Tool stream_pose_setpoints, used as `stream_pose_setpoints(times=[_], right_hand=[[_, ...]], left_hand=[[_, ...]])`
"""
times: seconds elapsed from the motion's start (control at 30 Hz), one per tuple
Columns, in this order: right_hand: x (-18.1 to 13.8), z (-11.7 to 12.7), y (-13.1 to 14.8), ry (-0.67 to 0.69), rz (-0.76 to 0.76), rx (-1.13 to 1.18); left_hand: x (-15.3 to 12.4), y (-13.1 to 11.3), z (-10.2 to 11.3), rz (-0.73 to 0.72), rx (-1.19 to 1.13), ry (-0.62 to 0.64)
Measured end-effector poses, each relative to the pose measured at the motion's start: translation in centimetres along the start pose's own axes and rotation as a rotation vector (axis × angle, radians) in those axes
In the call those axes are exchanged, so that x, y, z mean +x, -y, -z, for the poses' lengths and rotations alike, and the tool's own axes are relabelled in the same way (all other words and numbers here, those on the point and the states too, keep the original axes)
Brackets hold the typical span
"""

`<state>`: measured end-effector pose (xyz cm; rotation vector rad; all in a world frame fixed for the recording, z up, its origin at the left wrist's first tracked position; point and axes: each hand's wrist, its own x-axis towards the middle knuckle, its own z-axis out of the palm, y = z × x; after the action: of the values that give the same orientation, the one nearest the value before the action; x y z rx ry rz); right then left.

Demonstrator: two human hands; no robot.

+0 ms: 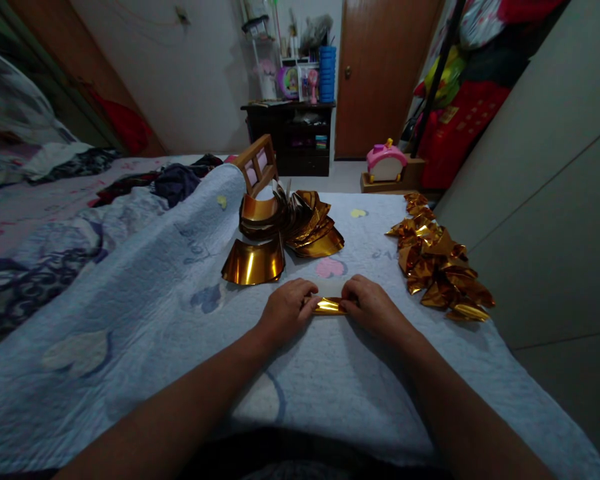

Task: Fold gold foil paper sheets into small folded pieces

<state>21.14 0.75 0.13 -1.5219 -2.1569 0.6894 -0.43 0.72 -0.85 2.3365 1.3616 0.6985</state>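
A small folded piece of gold foil paper (329, 306) lies on the light blue quilt (170, 293) in front of me. My left hand (286, 308) presses on its left end with fingers curled and pinched. My right hand (371, 305) holds its right end the same way. Most of the piece is hidden under my fingers. Beyond my hands stands a pile of curved gold foil sheets (285, 230). To the right lies a row of folded gold foil pieces (437, 263).
A wooden frame (256, 163) stands at the far edge of the quilt. Rumpled clothes (175, 181) and bedding lie to the left. A pale wardrobe wall (540, 200) runs close on the right. A dark cabinet (290, 137), a door and a pink toy (385, 162) are at the back.
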Motion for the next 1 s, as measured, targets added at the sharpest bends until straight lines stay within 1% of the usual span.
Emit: stream_pose_setpoints(times=[0.1,0.23,0.47,0.57,0.7,0.87,1.0], right_hand=[[0.0,-0.1,0.0,0.000,0.014,0.002],[0.0,-0.2,-0.1,-0.013,0.014,-0.010],[0.1,-0.2,-0.1,0.005,-0.003,-0.008],[0.1,-0.2,0.0,0.008,-0.005,-0.006],[0.1,-0.2,0.1,0.012,-0.016,0.000],[0.1,-0.1,0.0,0.013,-0.010,0.025],[0.0,0.0,-0.3,0.000,0.018,0.075]], left_hand=[[-0.2,0.0,0.2,0.078,0.111,-0.043],[-0.4,0.0,0.4,0.163,0.236,-0.067],[-0.3,0.2,0.0,0.200,0.188,-0.006],[-0.1,0.1,0.1,0.238,0.152,0.006],[0.3,-0.4,0.4,0.262,0.034,-0.004],[0.4,-0.8,0.5,0.300,-0.299,0.028],[0.2,-0.5,0.3,0.302,-0.478,0.080]])
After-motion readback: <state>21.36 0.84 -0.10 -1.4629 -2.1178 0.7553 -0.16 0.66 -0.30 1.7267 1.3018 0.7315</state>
